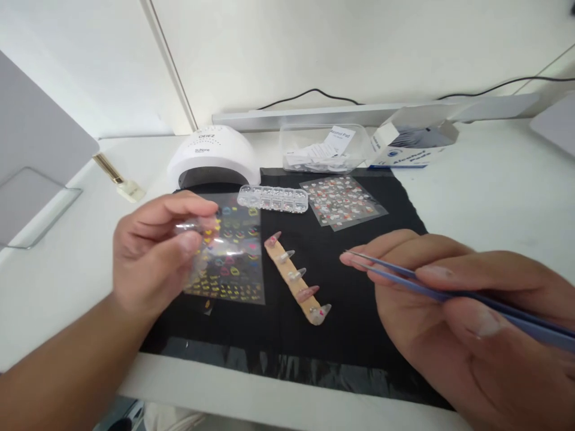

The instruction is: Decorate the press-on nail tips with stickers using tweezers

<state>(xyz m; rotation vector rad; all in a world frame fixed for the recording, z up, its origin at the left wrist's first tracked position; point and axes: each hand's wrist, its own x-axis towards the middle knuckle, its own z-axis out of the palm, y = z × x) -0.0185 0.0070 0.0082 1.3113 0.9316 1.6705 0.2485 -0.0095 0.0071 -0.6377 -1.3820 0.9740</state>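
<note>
While a grey panel (31,149) fills the upper left of the frame, a gold-capped bottle (120,178) is seen lying on the white table (494,191) just right of it. At centre left, the left hand (153,251) is raised above the black mat (359,335), and a clear sticker sheet (229,251) printed with small yellow and pink shapes is pinched by its edge between thumb and curled fingers. Behind the hand, toward the top centre, a white nail lamp (213,157) is set at the mat's far edge. Just right of the lamp, a clear compartment box (273,198) of small gems is laid on the mat. Below it, in the middle of the frame, a tan strip (296,281) carrying five artificial nails is laid diagonally. A second sticker sheet (342,201) is placed right of the box, and a plastic tub (323,148) and an open blue-and-white carton (413,143) are ranged behind it. At lower right, blue tweezers (404,278) are gripped in the closed fingers of the right hand (458,311), their tips pointed left, near the strip but apart from it.
</note>
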